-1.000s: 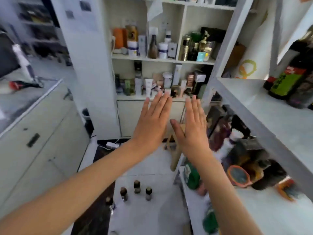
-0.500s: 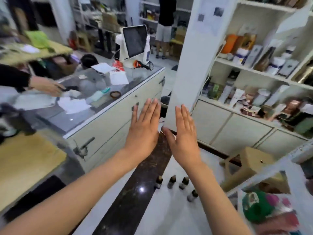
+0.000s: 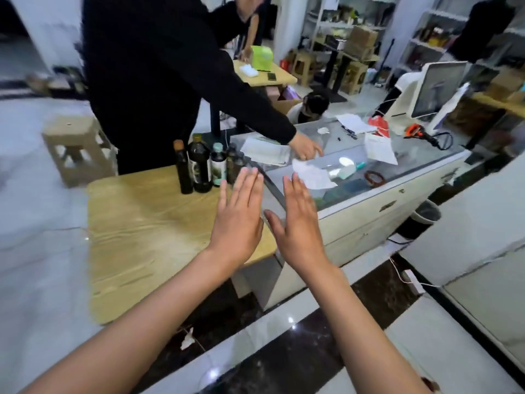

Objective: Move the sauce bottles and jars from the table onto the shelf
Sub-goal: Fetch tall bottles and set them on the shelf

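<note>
Several dark sauce bottles stand in a tight group at the far right corner of a light wooden table [image 3: 142, 237]. A thin one with a tan cap [image 3: 182, 169] is leftmost, then a wide dark bottle [image 3: 199, 166], then one with a teal cap [image 3: 218, 165]; smaller ones stand behind. My left hand [image 3: 240, 220] is flat and empty, fingertips just right of the bottles, not touching them. My right hand [image 3: 298, 223] is also flat and empty, held beside it over the counter's edge. The shelf is out of view.
A person in black [image 3: 159, 75] stands behind the table, one hand [image 3: 305, 147] reaching over the glass counter [image 3: 369, 177] with papers on it. A beige stool [image 3: 76, 149] stands left. A screen [image 3: 434, 89] and a scanner [image 3: 420, 132] sit on the counter's far right.
My view has swung left from the shelves to the wooden table and counter. Both hands stay raised flat and empty, and the bottles on the table have come into sight.
</note>
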Available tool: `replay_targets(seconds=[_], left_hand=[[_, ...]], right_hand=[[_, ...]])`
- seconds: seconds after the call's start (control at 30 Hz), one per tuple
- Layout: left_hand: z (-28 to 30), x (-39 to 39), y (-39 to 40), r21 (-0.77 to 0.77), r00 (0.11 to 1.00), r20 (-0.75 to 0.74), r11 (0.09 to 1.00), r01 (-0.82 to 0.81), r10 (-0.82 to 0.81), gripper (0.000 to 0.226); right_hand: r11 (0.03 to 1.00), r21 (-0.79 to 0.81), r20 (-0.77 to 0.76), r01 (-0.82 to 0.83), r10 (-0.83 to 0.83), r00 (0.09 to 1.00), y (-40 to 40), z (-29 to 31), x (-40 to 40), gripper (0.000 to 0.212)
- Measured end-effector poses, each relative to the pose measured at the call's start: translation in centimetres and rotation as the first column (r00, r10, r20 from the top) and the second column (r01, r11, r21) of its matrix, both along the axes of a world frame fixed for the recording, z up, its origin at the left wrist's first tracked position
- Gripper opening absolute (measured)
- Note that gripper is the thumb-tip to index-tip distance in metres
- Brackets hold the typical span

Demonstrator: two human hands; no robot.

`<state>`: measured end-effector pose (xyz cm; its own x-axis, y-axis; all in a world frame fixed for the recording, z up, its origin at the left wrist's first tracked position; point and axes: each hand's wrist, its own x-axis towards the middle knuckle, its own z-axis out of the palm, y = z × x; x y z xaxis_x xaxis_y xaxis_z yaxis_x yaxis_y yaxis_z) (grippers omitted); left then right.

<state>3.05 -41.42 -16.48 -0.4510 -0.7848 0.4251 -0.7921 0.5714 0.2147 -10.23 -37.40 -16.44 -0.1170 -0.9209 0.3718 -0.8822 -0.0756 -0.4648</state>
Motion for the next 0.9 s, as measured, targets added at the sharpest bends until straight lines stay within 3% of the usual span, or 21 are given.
replay_targets(seconds=[0.23, 0.47, 0.57, 0.7, 0.9], left_hand=[[-2.3, 6.0, -7.6, 0.082, 0.983, -0.06, 0.983, -0.166, 0.172, 0.075], [-6.0, 7.1, -17.3, 0.262, 0.923, -0.163, 0.918, -0.299, 0.348, 0.062], [-7.4, 7.6, -23.1, 0.361, 0.86, -0.231, 0.861, -0.358, 0.454, 0.055], [-8.7, 8.4, -31.5, 0.534, 0.706, -0.283, 0.719, -0.446, 0.649, 0.048], [-10.4, 8.4, -40.6, 0.638, 0.545, -0.309, 0.595, -0.489, 0.779, 0.062]], right_hand=[[0.991, 0.039, 0.004, -0.126, 0.126, 0.992, -9.4, -2.4, 4.8, 0.073], [0.978, 0.107, 0.13, -0.179, 0.165, 0.978, -20.5, -7.4, 4.1, 0.074], [0.97, 0.169, 0.195, -0.174, 0.14, 0.971, -26.7, -9.9, 3.2, 0.075], [0.939, 0.289, 0.339, -0.184, 0.079, 0.937, -34.3, -12.8, 1.1, 0.069], [0.928, 0.365, 0.387, -0.082, -0.071, 0.919, -42.0, -16.6, -1.3, 0.061]])
